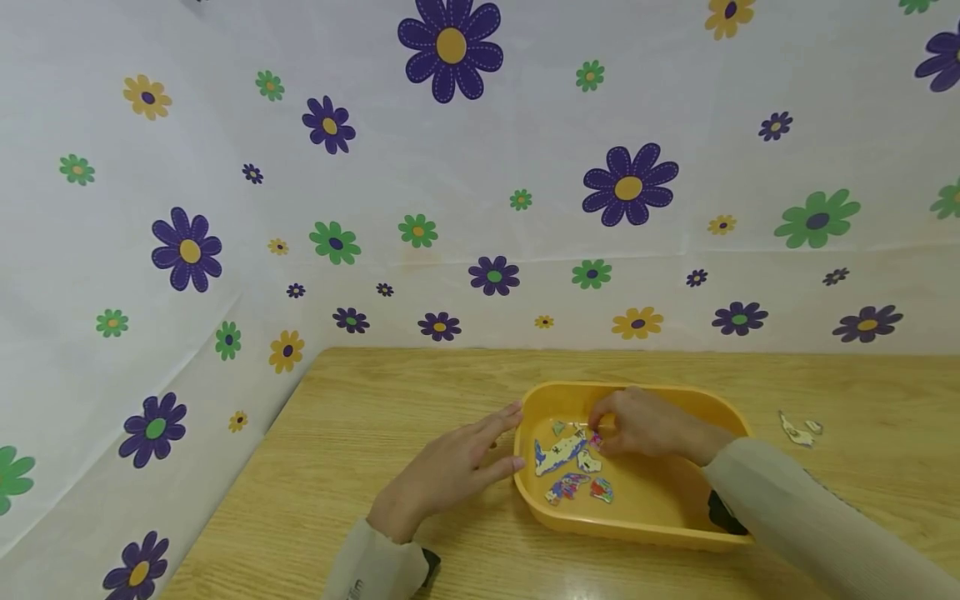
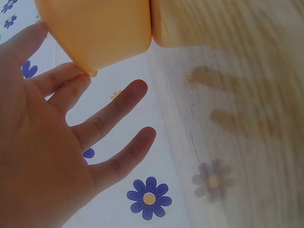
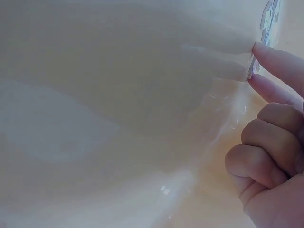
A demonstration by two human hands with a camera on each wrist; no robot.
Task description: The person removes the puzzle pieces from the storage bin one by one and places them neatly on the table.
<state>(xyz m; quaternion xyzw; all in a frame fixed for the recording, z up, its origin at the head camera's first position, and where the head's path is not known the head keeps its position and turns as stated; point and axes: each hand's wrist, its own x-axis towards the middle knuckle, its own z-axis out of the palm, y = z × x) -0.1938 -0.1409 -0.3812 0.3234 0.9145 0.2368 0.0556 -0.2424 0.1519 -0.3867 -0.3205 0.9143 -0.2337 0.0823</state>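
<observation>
A yellow plastic tray (image 1: 652,496) holds several flat, irregular pieces that look like puzzle pieces. Among them are a long cream-and-blue piece (image 1: 558,454), a blue-and-red piece (image 1: 567,486) and a red-and-green piece (image 1: 602,490). My right hand (image 1: 645,423) reaches inside and pinches a small pink-purple piece (image 1: 595,440) between thumb and index finger. In the right wrist view the other fingers of that hand (image 3: 270,147) are curled in. My left hand (image 1: 453,471) touches the tray's left rim with its fingertips. The left wrist view shows its fingers (image 2: 111,116) extended and spread.
Two loose cream pieces, a larger one (image 1: 793,431) and a smaller one (image 1: 813,427), lie on the wooden table (image 1: 390,392) right of the tray. A white flower-patterned cloth (image 1: 360,183) stands behind the table and along its left side.
</observation>
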